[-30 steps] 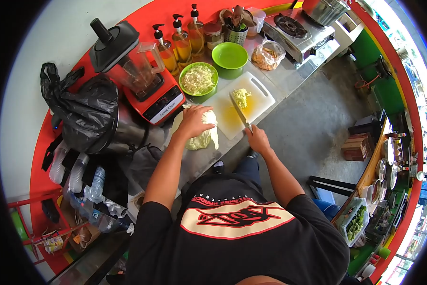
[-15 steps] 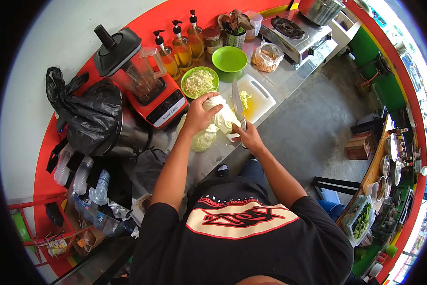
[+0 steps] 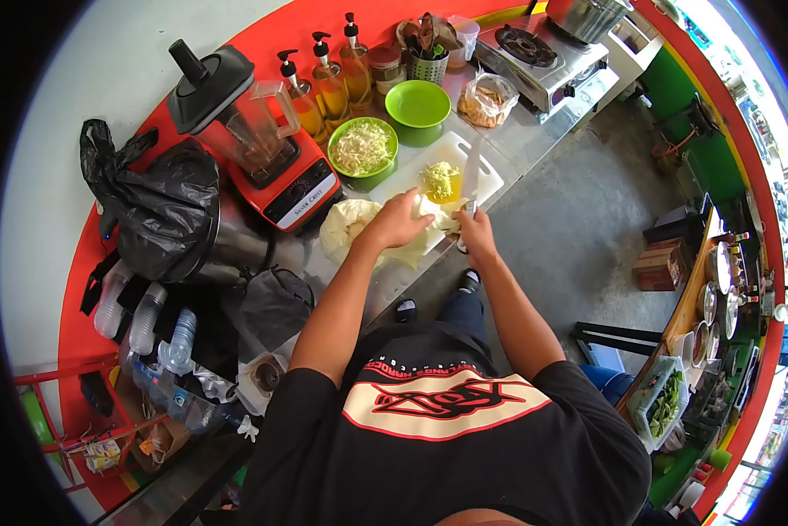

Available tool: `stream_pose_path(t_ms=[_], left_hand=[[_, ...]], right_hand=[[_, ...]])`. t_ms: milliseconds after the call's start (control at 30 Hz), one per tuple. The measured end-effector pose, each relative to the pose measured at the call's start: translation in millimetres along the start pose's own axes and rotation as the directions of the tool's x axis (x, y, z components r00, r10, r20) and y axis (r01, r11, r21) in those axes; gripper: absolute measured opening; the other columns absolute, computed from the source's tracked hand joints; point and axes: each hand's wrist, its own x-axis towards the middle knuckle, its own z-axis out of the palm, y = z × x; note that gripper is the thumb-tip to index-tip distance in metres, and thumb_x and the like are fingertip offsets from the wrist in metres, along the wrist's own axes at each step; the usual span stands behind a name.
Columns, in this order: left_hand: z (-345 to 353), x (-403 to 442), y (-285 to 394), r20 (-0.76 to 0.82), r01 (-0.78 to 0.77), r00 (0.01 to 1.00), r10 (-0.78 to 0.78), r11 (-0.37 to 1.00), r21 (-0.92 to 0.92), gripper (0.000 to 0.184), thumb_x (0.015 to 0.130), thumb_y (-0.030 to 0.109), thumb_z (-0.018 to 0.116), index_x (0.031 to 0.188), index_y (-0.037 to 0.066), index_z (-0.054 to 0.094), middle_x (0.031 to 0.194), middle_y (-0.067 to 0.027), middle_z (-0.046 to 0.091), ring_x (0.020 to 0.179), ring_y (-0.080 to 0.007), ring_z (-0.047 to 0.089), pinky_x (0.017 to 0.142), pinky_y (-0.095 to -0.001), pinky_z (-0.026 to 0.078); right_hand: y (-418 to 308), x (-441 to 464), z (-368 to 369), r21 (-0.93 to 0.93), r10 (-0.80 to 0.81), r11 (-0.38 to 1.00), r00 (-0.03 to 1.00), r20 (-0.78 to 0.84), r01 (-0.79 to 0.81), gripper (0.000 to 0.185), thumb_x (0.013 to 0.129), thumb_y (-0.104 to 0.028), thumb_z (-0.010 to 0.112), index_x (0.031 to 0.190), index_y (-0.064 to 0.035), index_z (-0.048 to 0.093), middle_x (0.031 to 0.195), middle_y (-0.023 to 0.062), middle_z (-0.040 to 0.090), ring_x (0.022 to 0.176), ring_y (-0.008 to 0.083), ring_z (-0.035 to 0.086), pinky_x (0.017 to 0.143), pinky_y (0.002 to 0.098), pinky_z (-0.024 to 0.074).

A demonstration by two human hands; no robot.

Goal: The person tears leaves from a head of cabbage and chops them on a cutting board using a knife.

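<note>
My right hand point(image 3: 476, 235) is closed round the handle of a knife point(image 3: 472, 174), its blade pointing away over the right side of a white cutting board point(image 3: 490, 181). Pale cabbage leaves point(image 3: 444, 213) lie at the board's near edge, gripped by my left hand point(image 3: 401, 221), which partly covers them. Close to the left wrist, a larger piece of cabbage point(image 3: 343, 230) rests on the metal counter. Shredded cabbage point(image 3: 441, 178) is heaped on the board. Beyond my left hand, a green bowl point(image 3: 391, 160) is full of more shreds.
Behind the board stand another green bowl point(image 3: 418, 103), a bag of brown food point(image 3: 487, 101) and several pump bottles point(image 3: 331, 86). A red blender point(image 3: 299, 188) is at the left, a gas stove point(image 3: 539, 66) at the far right. The counter's front edge runs close to my body.
My left hand has come down with the cabbage leaves from above the counter to the board's near edge. The knife has moved right, and the shreds on the board are more exposed.
</note>
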Motion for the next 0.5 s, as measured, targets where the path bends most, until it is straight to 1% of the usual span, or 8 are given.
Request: stream_pose_path(t_ms=[67,133,200,233,333,400,433,500], left_hand=[[5,-3,9,0.060,0.003,0.998,0.000,0.999,-0.045,0.078,0.088,0.031,0.077,0.151,0.001,0.042,0.148,-0.0260,0.051,0.137,-0.0382,0.050,0.113,-0.0422,0.041],[14,-11,20,-0.041,-0.046,0.998,0.039,0.978,-0.205,0.083,0.086,0.028,0.080,0.153,0.003,0.038,0.147,-0.0267,0.052,0.138,-0.0386,0.049,0.115,-0.0421,0.040],[34,-15,7,-0.069,-0.083,0.995,0.065,0.952,-0.295,0.089,0.081,0.021,0.083,0.154,0.003,0.035,0.150,-0.0273,0.048,0.141,-0.0396,0.045,0.117,-0.0429,0.038],[48,-17,-4,-0.064,-0.038,0.998,0.022,0.963,-0.266,0.089,0.081,0.021,0.083,0.155,0.004,0.036,0.151,-0.0267,0.047,0.141,-0.0393,0.045,0.117,-0.0432,0.038],[74,-24,-28,0.004,0.067,0.998,-0.068,0.969,-0.236,0.092,0.081,0.021,0.083,0.157,0.007,0.033,0.155,-0.0256,0.042,0.141,-0.0379,0.045,0.117,-0.0432,0.038],[79,-28,-34,0.038,0.006,0.999,-0.003,0.997,-0.079,0.093,0.082,0.020,0.082,0.158,0.008,0.030,0.148,-0.0253,0.049,0.137,-0.0394,0.048,0.113,-0.0438,0.041],[80,-30,-31,0.043,0.007,0.999,-0.004,0.997,-0.081,0.093,0.082,0.020,0.082,0.158,0.008,0.030,0.148,-0.0253,0.049,0.137,-0.0394,0.048,0.113,-0.0438,0.041],[81,-35,-23,-0.083,0.169,0.981,-0.173,0.984,-0.047,0.091,0.084,0.020,0.081,0.158,0.008,0.030,0.135,-0.0234,0.056,0.129,-0.0408,0.054,0.105,-0.0453,0.047]], right_hand=[[-10,-3,-10,0.082,0.017,0.997,0.999,-0.051,-0.013,0.023,0.097,-0.012,0.061,0.117,-0.0008,0.062,0.093,0.0050,0.068,0.076,0.0133,0.066,0.060,0.0300,0.0546],[-5,-3,-21,0.093,-0.014,0.996,1.000,-0.028,0.017,0.019,0.097,-0.012,0.062,0.113,-0.0007,0.062,0.091,0.0042,0.067,0.077,0.0138,0.065,0.063,0.0294,0.0528],[27,16,-40,-0.176,-0.252,0.954,0.967,-0.024,0.244,0.016,0.095,-0.013,0.066,0.105,-0.0015,0.062,0.090,0.0035,0.068,0.080,0.0145,0.065,0.069,0.0309,0.0511],[25,12,-39,-0.175,-0.252,0.954,0.967,-0.030,0.244,0.016,0.095,-0.013,0.066,0.105,-0.0015,0.062,0.090,0.0035,0.068,0.080,0.0145,0.065,0.069,0.0309,0.0511],[29,-6,-38,-0.521,-0.248,0.837,0.965,-0.088,0.168,0.016,0.092,-0.014,0.069,0.097,-0.0009,0.060,0.085,0.0070,0.068,0.079,0.0187,0.065,0.073,0.0351,0.0498],[36,-14,-38,-0.667,-0.298,0.726,0.951,-0.086,0.167,0.019,0.091,-0.016,0.069,0.093,-0.0002,0.059,0.083,0.0131,0.067,0.079,0.0275,0.066,0.075,0.0411,0.0506],[39,-18,-38,-0.689,-0.324,0.702,0.942,-0.083,0.181,0.021,0.093,-0.019,0.067,0.093,0.0004,0.058,0.085,0.0213,0.066,0.081,0.0408,0.065,0.075,0.0471,0.0499],[40,-26,-41,-0.739,-0.345,0.649,0.936,-0.072,0.182,0.024,0.095,-0.022,0.066,0.093,0.0003,0.057,0.086,0.0239,0.066,0.084,0.0447,0.064,0.075,0.0497,0.0491]])
